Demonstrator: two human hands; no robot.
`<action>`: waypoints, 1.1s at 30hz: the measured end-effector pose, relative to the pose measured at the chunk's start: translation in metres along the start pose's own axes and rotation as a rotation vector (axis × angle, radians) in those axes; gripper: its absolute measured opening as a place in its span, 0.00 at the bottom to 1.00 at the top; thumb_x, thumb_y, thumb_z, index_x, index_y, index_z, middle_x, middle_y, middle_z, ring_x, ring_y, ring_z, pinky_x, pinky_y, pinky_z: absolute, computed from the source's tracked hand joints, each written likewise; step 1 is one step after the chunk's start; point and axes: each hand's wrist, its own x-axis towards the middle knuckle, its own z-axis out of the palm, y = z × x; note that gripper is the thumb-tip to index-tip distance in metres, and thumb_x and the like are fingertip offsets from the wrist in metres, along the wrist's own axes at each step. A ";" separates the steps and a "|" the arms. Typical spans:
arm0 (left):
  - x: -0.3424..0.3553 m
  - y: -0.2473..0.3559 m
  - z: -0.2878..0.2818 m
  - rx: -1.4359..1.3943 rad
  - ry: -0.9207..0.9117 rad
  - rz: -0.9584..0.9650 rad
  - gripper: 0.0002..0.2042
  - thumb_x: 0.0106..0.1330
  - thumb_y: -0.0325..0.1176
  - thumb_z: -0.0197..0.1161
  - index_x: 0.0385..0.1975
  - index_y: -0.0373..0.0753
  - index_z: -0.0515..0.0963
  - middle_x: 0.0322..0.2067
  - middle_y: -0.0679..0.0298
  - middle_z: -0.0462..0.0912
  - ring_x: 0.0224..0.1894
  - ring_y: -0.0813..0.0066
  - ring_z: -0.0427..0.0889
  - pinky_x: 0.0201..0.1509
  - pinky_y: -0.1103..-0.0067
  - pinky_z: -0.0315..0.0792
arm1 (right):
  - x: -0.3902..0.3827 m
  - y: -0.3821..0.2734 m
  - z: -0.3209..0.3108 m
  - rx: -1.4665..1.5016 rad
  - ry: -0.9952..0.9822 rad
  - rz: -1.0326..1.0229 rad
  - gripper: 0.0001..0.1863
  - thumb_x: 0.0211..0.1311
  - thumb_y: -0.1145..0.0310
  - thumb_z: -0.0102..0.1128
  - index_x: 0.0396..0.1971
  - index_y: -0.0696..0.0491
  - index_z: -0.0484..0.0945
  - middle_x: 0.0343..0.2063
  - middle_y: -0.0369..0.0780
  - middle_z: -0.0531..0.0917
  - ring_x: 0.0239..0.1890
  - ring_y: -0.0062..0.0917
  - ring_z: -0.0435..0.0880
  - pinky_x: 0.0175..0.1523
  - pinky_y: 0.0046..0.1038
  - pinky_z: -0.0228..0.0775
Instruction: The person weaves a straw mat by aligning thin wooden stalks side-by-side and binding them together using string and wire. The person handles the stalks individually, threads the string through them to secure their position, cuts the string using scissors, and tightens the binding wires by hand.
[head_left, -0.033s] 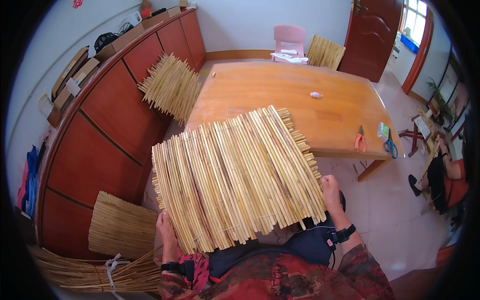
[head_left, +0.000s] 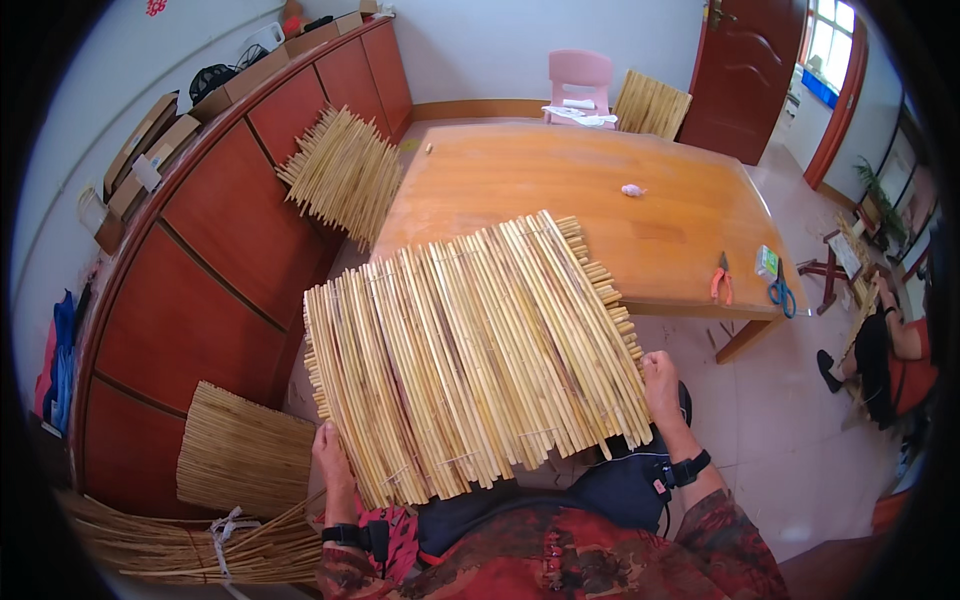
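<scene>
Unmoved: one stick panel [head_left: 475, 360] in two hands [head_left: 660, 386]; one table [head_left: 520, 175]

Bright, even light | window [head_left: 832, 42] overexposed | soft sheen on tabletop [head_left: 520, 175] | dark fisheye rim, bent edges

Stick mat [head_left: 470, 360], centre of the frame: any change is too slight to make out.
Left hand [head_left: 331, 460] and right hand [head_left: 661, 385], lower middle: any movement is too small to tell.
Pink chair [head_left: 580, 70], top middle: appears very slightly farther right.
Small pink object [head_left: 633, 190], upper right: the same faint rightward drift, perhaps the camera's.
Co-worker [head_left: 905, 355], right edge: too small to judge any motion.
</scene>
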 end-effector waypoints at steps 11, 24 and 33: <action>0.004 -0.012 -0.001 0.041 0.043 0.049 0.14 0.66 0.35 0.47 0.39 0.28 0.72 0.32 0.64 0.76 0.34 0.79 0.72 0.39 0.82 0.67 | -0.010 -0.010 -0.003 -0.081 0.020 -0.070 0.08 0.60 0.70 0.45 0.29 0.60 0.69 0.23 0.47 0.75 0.28 0.39 0.74 0.35 0.33 0.66; 0.012 -0.014 -0.004 0.023 0.020 0.005 0.15 0.67 0.37 0.47 0.41 0.29 0.72 0.32 0.63 0.76 0.33 0.78 0.73 0.38 0.82 0.69 | -0.016 -0.011 -0.002 -0.052 0.041 -0.053 0.07 0.60 0.71 0.46 0.32 0.59 0.69 0.25 0.49 0.76 0.29 0.42 0.75 0.36 0.35 0.66; 0.015 -0.012 -0.007 0.074 0.004 0.001 0.17 0.67 0.39 0.47 0.43 0.29 0.71 0.34 0.61 0.76 0.34 0.77 0.74 0.38 0.81 0.69 | -0.010 -0.009 -0.005 0.045 0.042 -0.065 0.08 0.61 0.69 0.45 0.32 0.59 0.69 0.26 0.48 0.76 0.31 0.38 0.75 0.38 0.33 0.66</action>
